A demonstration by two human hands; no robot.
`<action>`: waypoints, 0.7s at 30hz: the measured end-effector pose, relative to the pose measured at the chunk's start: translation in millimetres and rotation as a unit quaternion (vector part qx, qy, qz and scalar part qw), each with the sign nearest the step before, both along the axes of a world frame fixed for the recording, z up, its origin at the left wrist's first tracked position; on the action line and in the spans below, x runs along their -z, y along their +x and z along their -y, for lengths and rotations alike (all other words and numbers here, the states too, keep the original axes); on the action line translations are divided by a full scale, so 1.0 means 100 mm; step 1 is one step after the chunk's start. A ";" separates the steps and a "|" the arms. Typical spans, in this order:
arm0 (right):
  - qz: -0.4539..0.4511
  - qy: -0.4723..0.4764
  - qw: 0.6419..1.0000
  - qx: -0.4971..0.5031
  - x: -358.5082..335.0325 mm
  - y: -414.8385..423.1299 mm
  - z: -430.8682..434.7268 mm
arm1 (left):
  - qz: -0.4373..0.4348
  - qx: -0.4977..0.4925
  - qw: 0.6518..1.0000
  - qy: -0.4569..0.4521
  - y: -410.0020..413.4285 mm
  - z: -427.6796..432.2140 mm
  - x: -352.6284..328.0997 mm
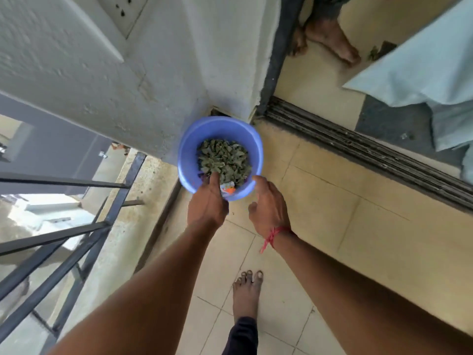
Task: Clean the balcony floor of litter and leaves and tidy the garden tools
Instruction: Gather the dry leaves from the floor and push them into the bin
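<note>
**Leaf-filled bucket in the balcony corner**

The bucket [189, 149] sits in the middle of the frame, tucked into the corner where the rough, white-painted wall [102, 73] meets the floor [320, 201]. It is round, smooth lavender-blue plastic with a thick rolled rim. Inside is a heap of dry, crumpled grey-green leaves [224, 160] that fills the bottom. A scrap of orange-and-white wrapper [227, 188] lies at the near edge of the heap.

My left hand [207, 203] is over the near rim. One digit lies inside on the leaves and the rest are tucked under the rim, so this grip is narrow and holds the bucket's edge. My right hand [268, 206] is just right of it with loosely curled, relaxed fingers. It holds nothing, and one fingertip touches the rim's outer side. A red thread [272, 235] is tied round that wrist.

The floor is pale, matte cream tile with thin grout lines. My bare foot [247, 293] stands on it at the bottom centre. Dark square metal railing bars [76, 239] cross the lower left. A grimy, ridged door track [358, 149] runs diagonally at the right, under pale blue cloth [422, 67]. Another person's bare foot [332, 39] shows at the top.
</note>
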State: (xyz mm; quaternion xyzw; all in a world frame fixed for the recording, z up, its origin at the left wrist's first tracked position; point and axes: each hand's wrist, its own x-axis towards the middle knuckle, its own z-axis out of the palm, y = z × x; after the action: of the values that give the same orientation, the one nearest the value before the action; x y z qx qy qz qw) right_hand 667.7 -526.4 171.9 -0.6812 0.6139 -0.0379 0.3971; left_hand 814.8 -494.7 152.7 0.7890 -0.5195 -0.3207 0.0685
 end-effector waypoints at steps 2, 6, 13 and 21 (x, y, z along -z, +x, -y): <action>0.011 0.017 0.998 0.059 -0.16 -0.29 -0.26 | -0.016 0.035 0.998 0.039 -0.30 -0.18 -0.17; 0.046 0.032 0.986 0.158 -0.41 -0.97 -0.78 | -0.016 0.122 0.989 0.084 -1.02 -0.53 -0.45; 0.054 0.077 0.950 0.299 -0.83 -2.43 -1.97 | 0.000 0.256 0.961 0.099 -2.59 -1.34 -0.95; 0.067 0.062 0.904 0.418 -1.61 -4.46 -4.01 | 0.011 0.410 0.908 0.085 -4.57 -2.89 -1.76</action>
State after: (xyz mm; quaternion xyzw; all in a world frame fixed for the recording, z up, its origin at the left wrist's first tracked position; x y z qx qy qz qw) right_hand 221.4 -125.6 332.6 -0.3316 0.8154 -0.2079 0.4265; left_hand 358.3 -206.1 328.6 0.5133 -0.7685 -0.3545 -0.1419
